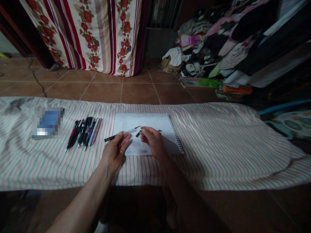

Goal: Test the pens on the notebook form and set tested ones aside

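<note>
My left hand (116,150) is closed on a slim pen (121,133) with a black end and a clear barrel, held level over a spiral notebook (155,124). Just to its right, my right hand (152,139) pinches a small black piece, seemingly the pen's cap (138,133), a short way off the pen's tip. The notebook lies open on a striped cloth (218,145) and has faint writing on its page. Both hands hover above the page's lower half.
A row of several pens (84,132) lies left of the notebook. Further left sits a blue, blurred flat object (47,123). Beyond the cloth are a tiled floor (138,90), a floral curtain (97,35) and a heap of clothes (218,42) at the right.
</note>
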{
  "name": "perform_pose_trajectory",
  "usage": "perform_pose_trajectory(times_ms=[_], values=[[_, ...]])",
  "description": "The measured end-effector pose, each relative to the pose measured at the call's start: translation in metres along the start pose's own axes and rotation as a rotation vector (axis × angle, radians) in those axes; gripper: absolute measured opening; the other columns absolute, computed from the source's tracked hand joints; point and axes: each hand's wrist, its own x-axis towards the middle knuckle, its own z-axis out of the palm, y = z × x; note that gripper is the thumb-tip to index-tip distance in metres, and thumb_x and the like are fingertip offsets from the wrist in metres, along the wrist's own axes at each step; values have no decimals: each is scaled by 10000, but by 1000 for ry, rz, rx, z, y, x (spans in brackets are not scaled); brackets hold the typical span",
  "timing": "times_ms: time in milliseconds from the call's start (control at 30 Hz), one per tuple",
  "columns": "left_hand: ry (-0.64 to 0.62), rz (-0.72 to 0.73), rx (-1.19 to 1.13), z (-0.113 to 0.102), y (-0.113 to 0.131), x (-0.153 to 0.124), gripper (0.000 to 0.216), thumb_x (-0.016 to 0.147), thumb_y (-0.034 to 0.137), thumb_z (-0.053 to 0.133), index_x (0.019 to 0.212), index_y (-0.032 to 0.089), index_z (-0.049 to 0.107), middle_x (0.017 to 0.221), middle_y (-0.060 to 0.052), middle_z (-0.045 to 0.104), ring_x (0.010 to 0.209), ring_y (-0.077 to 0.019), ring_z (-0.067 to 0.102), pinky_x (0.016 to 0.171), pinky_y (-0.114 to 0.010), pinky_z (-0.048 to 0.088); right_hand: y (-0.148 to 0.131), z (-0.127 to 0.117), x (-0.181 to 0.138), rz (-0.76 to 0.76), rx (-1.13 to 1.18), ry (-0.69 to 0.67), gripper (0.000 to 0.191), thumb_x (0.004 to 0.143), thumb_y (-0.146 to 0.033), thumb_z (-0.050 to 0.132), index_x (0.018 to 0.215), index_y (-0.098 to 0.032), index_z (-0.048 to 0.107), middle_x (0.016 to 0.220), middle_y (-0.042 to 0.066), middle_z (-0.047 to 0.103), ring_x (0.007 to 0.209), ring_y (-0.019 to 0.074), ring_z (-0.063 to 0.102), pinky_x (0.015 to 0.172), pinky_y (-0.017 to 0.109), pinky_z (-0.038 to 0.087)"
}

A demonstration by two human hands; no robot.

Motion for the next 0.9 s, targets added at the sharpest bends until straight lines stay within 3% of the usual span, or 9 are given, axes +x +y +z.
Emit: perform_pose_trajectory(times_ms=[400, 600, 733, 900], values=[[-10, -1, 5, 0, -1, -3, 133, 859, 72, 470, 794, 81, 585, 798, -112, 668, 764, -187, 689, 596, -199, 578, -6, -8, -4, 11, -12, 20, 259, 615, -323, 679, 809, -151, 665, 663, -4, 645, 530, 75, 552, 488, 206, 453], [-64, -7, 9, 4, -7, -6, 110, 865, 102, 480, 819, 103, 581, 788, -92, 672, 741, -170, 689, 560, -185, 565, -4, -7, -7, 15, -32, -137, 310, 619, -355, 696, 854, -156, 661, 688, -3, 629, 534, 68, 510, 462, 192, 392], [-106, 10, 54, 6, -13, -6, 93, 859, 118, 504, 851, 123, 596, 749, -55, 674, 594, -110, 661, 524, -167, 546, -2, -5, -9, 51, 19, -248, 310, 620, -361, 704, 844, -156, 646, 634, -35, 566, 501, 51, 448, 468, 192, 363], [-187, 12, 103, 9, -23, -7, 112, 851, 125, 520, 907, 134, 616, 687, -17, 656, 535, -78, 623, 514, -157, 524, -2, -3, -14, 56, 86, -282, 303, 645, -399, 686, 838, -170, 637, 610, -46, 510, 513, 56, 420, 481, 192, 342]])
